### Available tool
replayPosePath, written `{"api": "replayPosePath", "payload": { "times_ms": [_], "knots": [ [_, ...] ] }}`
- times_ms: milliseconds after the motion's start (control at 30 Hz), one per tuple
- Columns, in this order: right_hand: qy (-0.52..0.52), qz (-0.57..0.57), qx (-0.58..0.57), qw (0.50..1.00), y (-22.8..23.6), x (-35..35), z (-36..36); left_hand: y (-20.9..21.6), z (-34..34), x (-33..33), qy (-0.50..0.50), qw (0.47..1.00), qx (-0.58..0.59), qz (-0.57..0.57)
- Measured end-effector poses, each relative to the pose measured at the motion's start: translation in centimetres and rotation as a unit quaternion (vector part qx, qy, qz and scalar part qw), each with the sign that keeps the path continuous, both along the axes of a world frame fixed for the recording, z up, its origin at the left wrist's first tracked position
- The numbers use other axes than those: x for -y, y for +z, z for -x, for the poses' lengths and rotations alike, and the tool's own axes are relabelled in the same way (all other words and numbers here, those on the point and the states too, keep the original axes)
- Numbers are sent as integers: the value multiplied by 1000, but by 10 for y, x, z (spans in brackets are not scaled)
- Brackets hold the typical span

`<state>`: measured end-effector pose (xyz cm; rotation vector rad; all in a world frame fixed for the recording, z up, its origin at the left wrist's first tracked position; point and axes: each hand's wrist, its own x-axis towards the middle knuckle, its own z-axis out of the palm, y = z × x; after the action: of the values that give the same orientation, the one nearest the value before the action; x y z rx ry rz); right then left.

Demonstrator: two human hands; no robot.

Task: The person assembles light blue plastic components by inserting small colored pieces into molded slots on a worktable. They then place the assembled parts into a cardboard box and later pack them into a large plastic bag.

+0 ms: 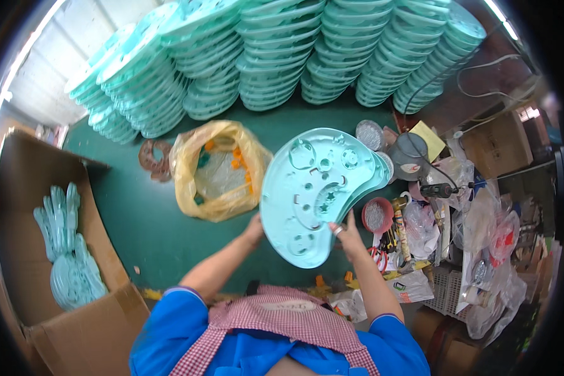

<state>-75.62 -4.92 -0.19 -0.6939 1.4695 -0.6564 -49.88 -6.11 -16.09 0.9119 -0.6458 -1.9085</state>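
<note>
A turquoise kidney-shaped plastic panel point(288, 207) with round recesses and cut-outs is held over the green table, in front of me. A second curved edge shows along its right side, so there may be another panel beneath it. My left hand point(255, 229) grips its left edge, the fingers mostly hidden behind it. My right hand point(346, 238), with a ring on one finger, is closed on the inner curve of the lower right edge. Left of the panel, a yellow plastic bag point(188, 188) stands wide-mouthed with small orange and green parts inside.
Tall stacks of turquoise panels point(269, 56) line the table's far side. At left, a cardboard box point(106, 250) holds several turquoise pieces. A brown ring-shaped object point(155, 160) lies beside the bag. Right are a red bowl point(388, 213) of small metal parts, a power screwdriver point(435, 190) and plastic bags.
</note>
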Motion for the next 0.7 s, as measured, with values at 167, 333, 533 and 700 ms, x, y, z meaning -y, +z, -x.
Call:
{"api": "replayPosePath", "payload": {
  "times_ms": [167, 333, 533, 700],
  "knots": [
    [135, 301, -107, 938, 35, -61, -32, 85, -144, -52, -159, 972, 117, -124],
    [108, 348, -292, 884, -22, -38, -44, 141, -206, -96, -215, 916, 241, -238],
    [172, 146, -101, 969, -83, -28, -92, 139, -226, -134, -23, 924, 270, -271],
    [137, 186, -85, 969, -48, -39, -107, 134, -248, -157, 180, 966, 133, -125]
  ]
}}
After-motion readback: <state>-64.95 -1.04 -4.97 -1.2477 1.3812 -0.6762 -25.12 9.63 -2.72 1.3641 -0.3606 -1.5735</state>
